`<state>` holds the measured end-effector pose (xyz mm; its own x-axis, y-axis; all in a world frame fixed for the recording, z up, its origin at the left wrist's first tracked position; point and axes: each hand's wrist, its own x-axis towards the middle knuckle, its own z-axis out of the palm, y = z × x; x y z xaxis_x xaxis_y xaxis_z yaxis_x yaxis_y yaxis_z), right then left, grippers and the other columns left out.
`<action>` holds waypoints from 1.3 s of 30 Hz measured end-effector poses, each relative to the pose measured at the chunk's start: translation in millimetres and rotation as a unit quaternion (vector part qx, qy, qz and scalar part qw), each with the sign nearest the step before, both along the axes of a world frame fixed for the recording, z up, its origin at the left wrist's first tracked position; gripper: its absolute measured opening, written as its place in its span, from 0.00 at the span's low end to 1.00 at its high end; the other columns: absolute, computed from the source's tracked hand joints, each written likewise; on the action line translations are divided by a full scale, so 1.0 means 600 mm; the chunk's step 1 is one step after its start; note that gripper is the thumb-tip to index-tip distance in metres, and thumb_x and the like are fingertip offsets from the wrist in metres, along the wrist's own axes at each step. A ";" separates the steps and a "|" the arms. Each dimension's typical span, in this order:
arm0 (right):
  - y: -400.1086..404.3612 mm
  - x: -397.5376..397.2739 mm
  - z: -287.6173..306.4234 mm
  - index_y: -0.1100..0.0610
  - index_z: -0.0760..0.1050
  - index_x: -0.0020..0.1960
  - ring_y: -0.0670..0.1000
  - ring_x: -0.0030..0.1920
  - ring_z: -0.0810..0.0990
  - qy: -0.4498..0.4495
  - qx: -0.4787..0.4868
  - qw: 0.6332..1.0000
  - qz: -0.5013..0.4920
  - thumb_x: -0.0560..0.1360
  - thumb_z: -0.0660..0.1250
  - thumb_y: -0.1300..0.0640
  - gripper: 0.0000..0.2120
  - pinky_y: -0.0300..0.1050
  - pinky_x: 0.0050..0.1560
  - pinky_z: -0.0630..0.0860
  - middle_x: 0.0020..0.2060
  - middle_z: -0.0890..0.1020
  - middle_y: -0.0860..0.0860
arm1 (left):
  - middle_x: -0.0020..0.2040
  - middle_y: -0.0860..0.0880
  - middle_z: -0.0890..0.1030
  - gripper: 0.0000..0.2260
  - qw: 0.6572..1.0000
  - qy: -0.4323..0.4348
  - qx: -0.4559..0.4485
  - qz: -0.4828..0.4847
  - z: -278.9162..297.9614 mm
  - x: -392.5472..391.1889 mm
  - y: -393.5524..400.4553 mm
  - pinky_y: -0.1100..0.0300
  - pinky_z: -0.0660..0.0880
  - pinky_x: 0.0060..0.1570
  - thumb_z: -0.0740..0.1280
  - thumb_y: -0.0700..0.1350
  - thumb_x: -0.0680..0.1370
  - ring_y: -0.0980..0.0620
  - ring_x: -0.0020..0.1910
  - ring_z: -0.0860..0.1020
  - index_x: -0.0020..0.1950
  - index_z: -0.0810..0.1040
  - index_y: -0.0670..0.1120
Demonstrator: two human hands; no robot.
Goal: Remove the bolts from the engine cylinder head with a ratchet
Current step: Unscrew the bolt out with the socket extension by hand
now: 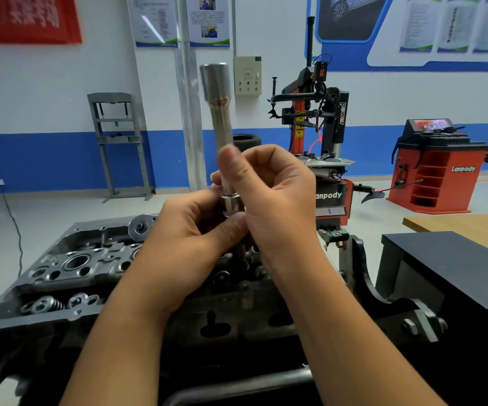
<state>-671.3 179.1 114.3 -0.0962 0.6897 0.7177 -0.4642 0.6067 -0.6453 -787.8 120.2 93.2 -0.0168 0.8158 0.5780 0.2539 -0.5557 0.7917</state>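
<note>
Both hands raised together over the cylinder head (84, 268), working a long metal tool. Left hand (190, 230) curled around the lower end of the tool, thumb pressed against a short shiny socket (231, 205). Right hand (269, 194) pinching the extension bar (222, 124) just above that socket, fingers bent, thumb tip blurred against the shaft. Bar standing nearly upright, tilted slightly left, wider cylindrical end at the top. Thin dark rod (241, 253) hanging down below the hands toward the cylinder head; cannot tell whether bolt or tool part, nor whether touching the metal. Cylinder head sitting low in front, left of the forearms, open round bores and valve springs (52, 304) visible along the near edge. Mounted on a dark engine stand (383, 300) at right. Black box (453, 268) on a wooden desk (447, 222) at far right. Red tire changer (321, 133) behind the hands, red wheel balancer (439, 168) farther right, grey press frame (119, 142) against the blue-and-white wall at left.
</note>
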 end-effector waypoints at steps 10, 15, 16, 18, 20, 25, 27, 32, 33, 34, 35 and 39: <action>0.000 0.004 0.008 0.57 0.81 0.42 0.49 0.35 0.84 -0.008 -0.051 0.997 0.051 0.82 0.64 0.46 0.17 0.42 0.37 0.80 0.34 0.86 0.54 | 0.54 0.49 0.88 0.11 0.999 -0.033 0.002 -0.004 0.001 0.004 -0.001 0.59 0.83 0.50 0.73 0.48 0.76 0.48 0.54 0.87 0.58 0.86 0.52; -0.008 0.011 0.010 0.54 0.79 0.40 0.62 0.38 0.85 0.016 -0.020 1.000 -0.003 0.75 0.76 0.52 0.10 0.60 0.41 0.85 0.36 0.85 0.59 | 0.47 0.51 0.89 0.12 0.996 -0.040 0.032 0.072 0.004 0.017 -0.005 0.64 0.83 0.42 0.77 0.49 0.70 0.52 0.45 0.88 0.52 0.87 0.53; -0.007 0.013 0.010 0.55 0.78 0.40 0.62 0.38 0.85 0.005 -0.005 0.999 -0.033 0.76 0.76 0.54 0.10 0.61 0.41 0.84 0.36 0.84 0.60 | 0.47 0.52 0.89 0.11 0.996 -0.034 0.026 0.073 0.004 0.018 -0.006 0.65 0.82 0.42 0.76 0.49 0.71 0.53 0.46 0.88 0.53 0.87 0.53; -0.005 0.016 0.012 0.55 0.78 0.42 0.55 0.36 0.84 -0.016 0.025 0.997 -0.064 0.76 0.77 0.57 0.08 0.53 0.37 0.83 0.35 0.84 0.56 | 0.48 0.53 0.89 0.12 0.997 -0.015 0.013 0.069 0.004 0.016 -0.007 0.65 0.82 0.43 0.73 0.51 0.73 0.53 0.47 0.88 0.56 0.86 0.54; -0.008 0.019 0.016 0.54 0.78 0.45 0.47 0.34 0.82 -0.029 0.041 0.996 -0.076 0.73 0.80 0.56 0.10 0.41 0.34 0.79 0.34 0.83 0.50 | 0.49 0.55 0.88 0.14 0.997 0.000 0.019 0.073 0.006 0.018 -0.009 0.65 0.82 0.45 0.73 0.54 0.71 0.55 0.49 0.87 0.55 0.86 0.55; -0.008 0.025 0.027 0.56 0.80 0.45 0.51 0.34 0.86 -0.062 0.056 0.995 -0.063 0.77 0.76 0.60 0.05 0.48 0.37 0.83 0.35 0.86 0.53 | 0.49 0.57 0.88 0.14 0.994 0.067 0.000 0.083 0.005 0.023 -0.008 0.54 0.83 0.50 0.72 0.55 0.71 0.57 0.51 0.86 0.56 0.84 0.55; -0.007 0.029 0.031 0.56 0.80 0.45 0.53 0.35 0.87 -0.082 0.038 0.996 -0.008 0.81 0.70 0.61 0.06 0.47 0.38 0.84 0.36 0.86 0.55 | 0.51 0.53 0.88 0.13 0.998 0.046 -0.014 0.049 0.004 0.021 -0.008 0.53 0.85 0.51 0.70 0.51 0.75 0.54 0.52 0.86 0.58 0.84 0.51; -0.011 0.025 0.029 0.57 0.80 0.47 0.55 0.39 0.87 -0.067 0.022 0.997 0.041 0.78 0.73 0.60 0.03 0.51 0.42 0.85 0.38 0.86 0.57 | 0.49 0.53 0.88 0.15 0.997 0.019 0.005 0.078 0.008 0.022 -0.009 0.60 0.84 0.49 0.72 0.50 0.72 0.53 0.49 0.87 0.58 0.83 0.50; -0.011 0.022 0.026 0.58 0.80 0.46 0.56 0.39 0.88 -0.058 0.022 0.998 0.024 0.76 0.76 0.60 0.06 0.52 0.43 0.86 0.37 0.86 0.57 | 0.48 0.54 0.88 0.18 0.994 0.026 0.017 0.108 0.008 0.024 -0.010 0.61 0.84 0.48 0.74 0.54 0.68 0.54 0.47 0.87 0.56 0.84 0.51; -0.012 0.019 0.023 0.59 0.79 0.46 0.56 0.39 0.88 -0.052 0.022 0.998 0.007 0.74 0.78 0.60 0.08 0.53 0.42 0.86 0.37 0.86 0.57 | 0.46 0.55 0.88 0.21 0.990 0.031 0.027 0.134 0.009 0.026 -0.011 0.63 0.83 0.47 0.75 0.56 0.64 0.56 0.46 0.87 0.55 0.84 0.51; -0.012 0.017 0.021 0.59 0.79 0.45 0.55 0.38 0.88 -0.048 0.022 0.999 -0.005 0.74 0.79 0.60 0.09 0.53 0.41 0.86 0.36 0.86 0.56 | 0.46 0.56 0.88 0.22 0.988 0.035 0.030 0.149 0.010 0.028 -0.013 0.64 0.83 0.46 0.75 0.58 0.62 0.57 0.45 0.87 0.53 0.85 0.51; -0.014 0.014 0.022 0.59 0.78 0.43 0.55 0.35 0.87 -0.065 -0.004 0.998 0.018 0.80 0.72 0.57 0.09 0.46 0.37 0.82 0.34 0.85 0.56 | 0.46 0.59 0.88 0.12 0.986 0.093 -0.048 0.133 0.016 0.029 -0.020 0.57 0.84 0.48 0.80 0.48 0.69 0.60 0.46 0.86 0.51 0.85 0.54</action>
<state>-662.9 170.7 127.3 -0.2128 0.6893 0.6926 -0.3985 0.5859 -0.7056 -770.6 108.2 102.5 -0.1388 0.8479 0.5116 0.5267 -0.3743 0.7632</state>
